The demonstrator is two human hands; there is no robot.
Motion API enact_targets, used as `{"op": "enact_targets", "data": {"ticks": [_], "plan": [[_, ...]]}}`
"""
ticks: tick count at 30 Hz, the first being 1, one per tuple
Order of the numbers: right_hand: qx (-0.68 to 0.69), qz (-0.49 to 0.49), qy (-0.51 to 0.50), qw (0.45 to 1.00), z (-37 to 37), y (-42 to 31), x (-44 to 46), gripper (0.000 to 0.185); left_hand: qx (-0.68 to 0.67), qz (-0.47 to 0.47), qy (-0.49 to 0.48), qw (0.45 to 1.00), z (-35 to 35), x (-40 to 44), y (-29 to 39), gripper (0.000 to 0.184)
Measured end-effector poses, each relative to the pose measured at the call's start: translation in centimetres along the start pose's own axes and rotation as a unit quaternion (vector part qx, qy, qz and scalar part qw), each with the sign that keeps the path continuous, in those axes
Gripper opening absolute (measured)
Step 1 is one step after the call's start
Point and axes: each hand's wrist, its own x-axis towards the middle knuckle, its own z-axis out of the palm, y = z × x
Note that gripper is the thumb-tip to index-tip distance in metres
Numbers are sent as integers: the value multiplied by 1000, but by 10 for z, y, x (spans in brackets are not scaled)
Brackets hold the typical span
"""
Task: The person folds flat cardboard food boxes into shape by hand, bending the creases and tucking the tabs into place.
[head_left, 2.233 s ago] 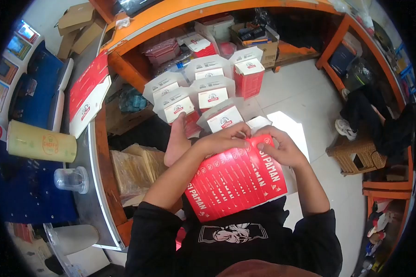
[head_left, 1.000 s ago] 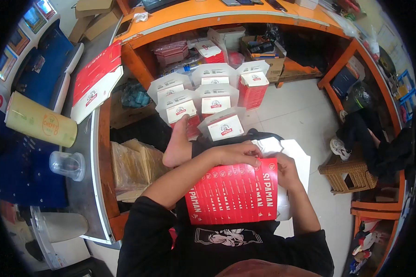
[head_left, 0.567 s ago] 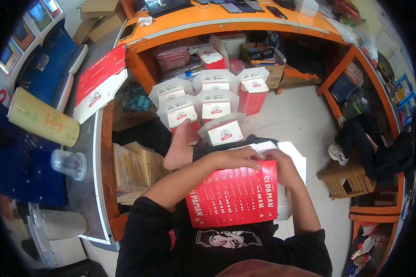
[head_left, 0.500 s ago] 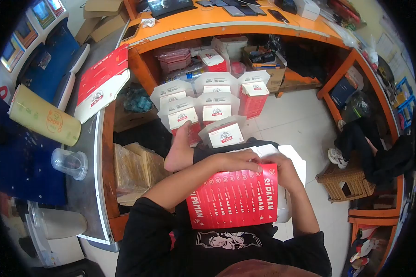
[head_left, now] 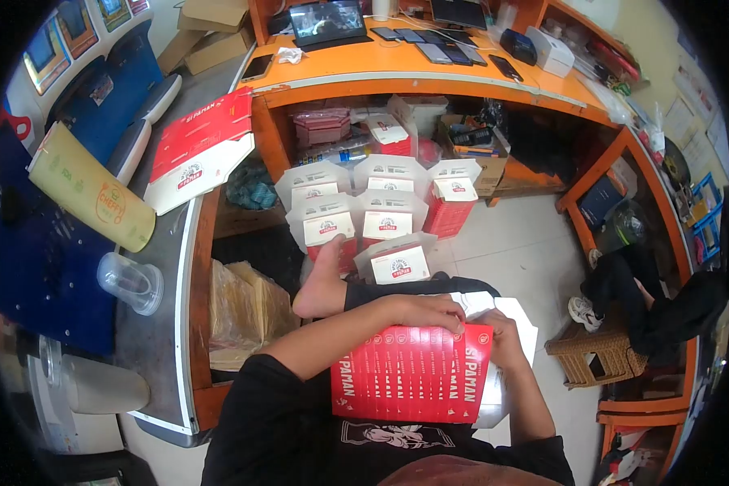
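A fanned stack of red flat cardboard boxes [head_left: 409, 377] with "SI PAMAN" print lies across my lap, their edges overlapping in strips. My left hand [head_left: 429, 312] bends over the stack's upper edge, fingers curled on the cardboard. At the upper right corner, my right hand [head_left: 504, 336] has its fingers closed around the edge of the boxes; its fingertips are partly hidden. White flaps [head_left: 517, 320] of the boxes stick out behind and beside my right hand. Beyond my bare foot [head_left: 322, 283], several folded red-and-white boxes [head_left: 398, 266] stand on the floor with their lids up.
More flat boxes [head_left: 202, 146] lie on the grey counter at left, near a yellow cup [head_left: 97, 190] and a clear plastic cup [head_left: 131, 283]. An orange desk [head_left: 332, 69] holds a tablet and several phones. At right, another person's leg [head_left: 616, 292] is by a woven stool [head_left: 595, 356].
The view has tilted up, so everything sits lower in the picture. My hands stay on the stack with small finger shifts at its upper right corner.
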Motion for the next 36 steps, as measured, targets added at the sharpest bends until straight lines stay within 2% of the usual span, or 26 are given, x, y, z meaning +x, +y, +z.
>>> {"op": "enact_targets", "data": {"ticks": [2, 5, 8, 11, 14, 18, 21, 23, 25, 26, 28, 29, 31, 34, 36], "plan": [[9, -11, -12, 1000, 4, -1, 1, 16, -17, 9, 18, 1000, 3, 1, -9, 71], [75, 30, -12, 997, 13, -9, 8, 15, -38, 9, 30, 999, 3, 1, -12, 73], [142, 128, -33, 981, 28, 17, 5, 23, -62, 5, 48, 997, 3, -4, -11, 75], [310, 164, 11, 937, 53, 40, 10, 36, -76, -5, 68, 995, 3, -15, -6, 76], [317, 144, -44, 936, 65, 41, 17, 44, -89, 5, 82, 993, 2, -20, -9, 73], [216, 112, -95, 965, 56, 36, 24, 52, -117, -9, 95, 988, 2, -19, -15, 75], [16, 45, -50, 998, 24, -2, 27, 65, -87, -47, 106, 989, 2, -25, -8, 77], [227, 111, 1, 968, 21, 4, 23, 72, -79, -75, 103, 989, -1, -28, -4, 78], [483, 198, 53, 851, 39, -7, 23, 72, -48, -71, 88, 992, -2, -26, 0, 76], [385, 276, -20, 881, 41, -25, 21, 66, -32, -70, 80, 994, -2, -25, 0, 75], [434, 63, -31, 898, 67, -9, 19, 65, -42, -18, 80, 996, 0, -20, 1, 72], [381, 55, -29, 923, 66, -4, 17, 64, -46, 7, 79, 996, 1, -21, 0, 71], [266, 42, -24, 963, 47, -9, 19, 61, -3, -35, 92, 995, 0, -26, -4, 70], [380, 148, 60, 911, 47, 5, -6, 56, -12, -52, 100, 994, -7, -33, 0, 70], [426, 170, 82, 885, 50, 1, -33, 52, -45, -55, 103, 992, -8, -34, -1, 70]]}}
